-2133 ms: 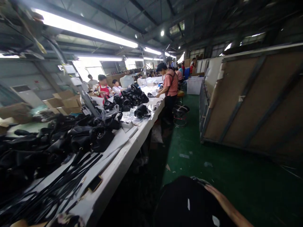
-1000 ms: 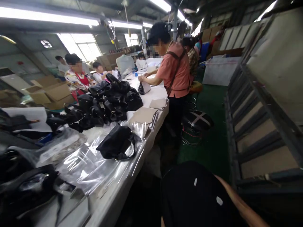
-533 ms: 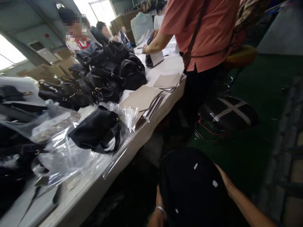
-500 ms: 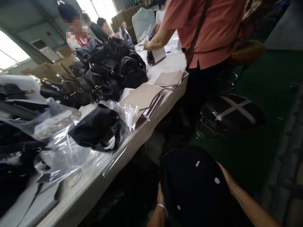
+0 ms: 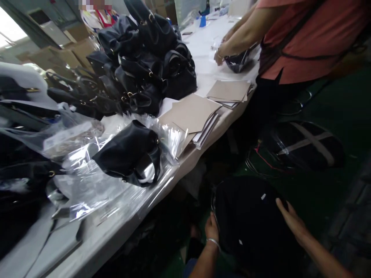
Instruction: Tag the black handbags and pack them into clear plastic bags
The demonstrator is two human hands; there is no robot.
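Observation:
Low at the front is a black, round-cornered stool (image 5: 252, 224), its padded seat dotted with small white scraps and a strip of metal showing at its left edge. My left hand (image 5: 212, 229), a bracelet at the wrist, grips that left edge. On the opposite side my right hand (image 5: 291, 220) holds the seat's edge, thumb on top; the fingers underneath are partly hidden. Nearest on the table to the left, a black handbag (image 5: 127, 150) lies on clear plastic bags (image 5: 95, 193).
The long white-covered table (image 5: 139, 216) runs along the left. It carries a heap of black handbags (image 5: 145, 65) and stacks of cardboard sheets (image 5: 191, 112). A co-worker in a salmon shirt (image 5: 313, 50) stands at the right, handling a bagged item. Behind them is a taped stool (image 5: 307, 143).
My view has shifted, so the table fills more of it. The held stool appears slightly farther right, and my right hand shows more. The co-worker's hands now hold a plastic-wrapped dark item.

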